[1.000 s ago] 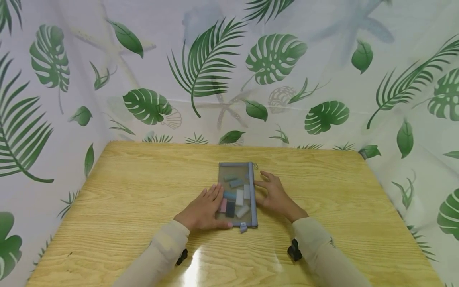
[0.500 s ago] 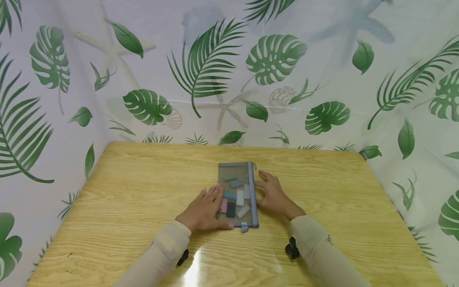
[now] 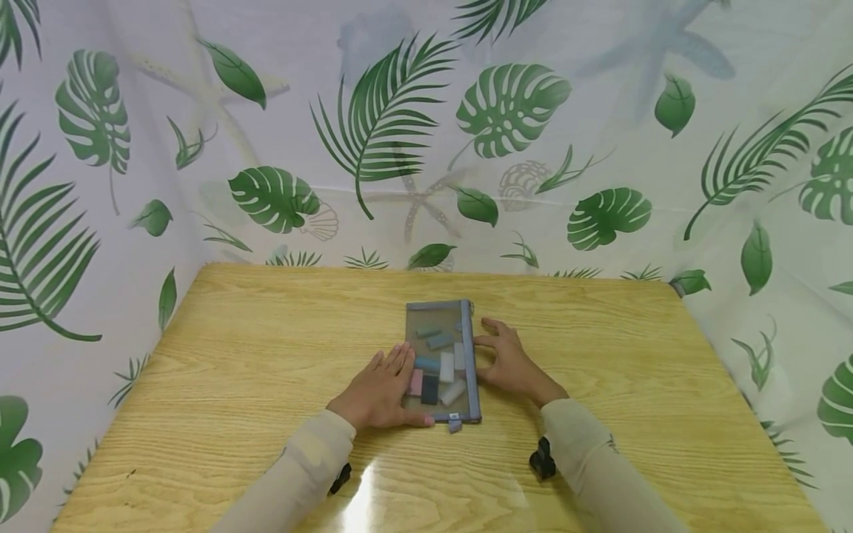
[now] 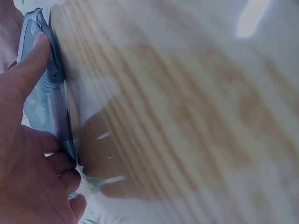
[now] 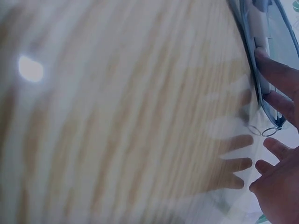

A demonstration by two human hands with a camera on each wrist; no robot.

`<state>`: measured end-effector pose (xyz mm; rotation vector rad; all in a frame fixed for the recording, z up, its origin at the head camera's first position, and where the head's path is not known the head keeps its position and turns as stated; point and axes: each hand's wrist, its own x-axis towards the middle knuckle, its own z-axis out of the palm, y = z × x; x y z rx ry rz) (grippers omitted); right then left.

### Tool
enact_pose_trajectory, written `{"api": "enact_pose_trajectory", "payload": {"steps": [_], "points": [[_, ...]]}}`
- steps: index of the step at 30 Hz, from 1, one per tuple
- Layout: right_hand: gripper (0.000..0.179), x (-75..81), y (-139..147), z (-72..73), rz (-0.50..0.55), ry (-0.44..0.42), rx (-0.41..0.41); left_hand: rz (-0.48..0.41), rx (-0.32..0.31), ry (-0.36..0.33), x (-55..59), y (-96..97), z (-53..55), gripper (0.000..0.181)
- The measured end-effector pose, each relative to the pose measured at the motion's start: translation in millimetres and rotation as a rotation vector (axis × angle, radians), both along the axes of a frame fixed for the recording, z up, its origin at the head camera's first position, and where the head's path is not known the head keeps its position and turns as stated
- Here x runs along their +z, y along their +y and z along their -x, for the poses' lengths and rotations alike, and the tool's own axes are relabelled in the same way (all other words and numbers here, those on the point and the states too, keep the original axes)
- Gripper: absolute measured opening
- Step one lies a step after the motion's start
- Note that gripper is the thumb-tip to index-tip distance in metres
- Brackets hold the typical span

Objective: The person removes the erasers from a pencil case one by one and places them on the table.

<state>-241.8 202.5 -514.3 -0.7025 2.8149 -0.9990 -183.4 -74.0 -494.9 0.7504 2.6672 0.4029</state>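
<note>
A see-through mesh zip pouch [image 3: 433, 314] with a grey-blue border lies flat on the table, several small blocks inside it: pink, black, white, blue and greenish. My left hand [image 3: 380, 389] lies along its left side, fingers extended over the edge and thumb at the lower border. On the right, my right hand [image 3: 514, 363] touches the zip-side border with thumb and index finger, the other fingers spread. In the left wrist view the thumb lies along the pouch [image 4: 39, 102]. The right wrist view has a thin ring [image 5: 269, 132] at the pouch's far corner.
The wooden table [image 3: 280, 318] reaches back to a white curtain [image 3: 413, 133] printed with green leaves, which also runs along both sides. A fabric tab [image 3: 455, 426] sticks out at the pouch's near end. Glare shows on the tabletop between the forearms.
The right wrist has shifted slightly left, and the pouch's near end has moved a touch to the right. The left hand keeps nearly the same place.
</note>
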Motion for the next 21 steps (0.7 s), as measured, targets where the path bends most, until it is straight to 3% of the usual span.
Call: {"api": "enact_pose_trajectory", "payload": {"steps": [13, 21], "points": [[0.043, 8.7, 8, -0.2, 0.049, 0.021, -0.010, 0.018, -0.008, 0.005, 4.2, 2.3, -1.1, 0.115], [0.052, 16.5, 20, 2.8, 0.032, 0.042, -0.033, 0.032, -0.010, 0.007, 5.5, 1.8, -0.9, 0.114]]}}
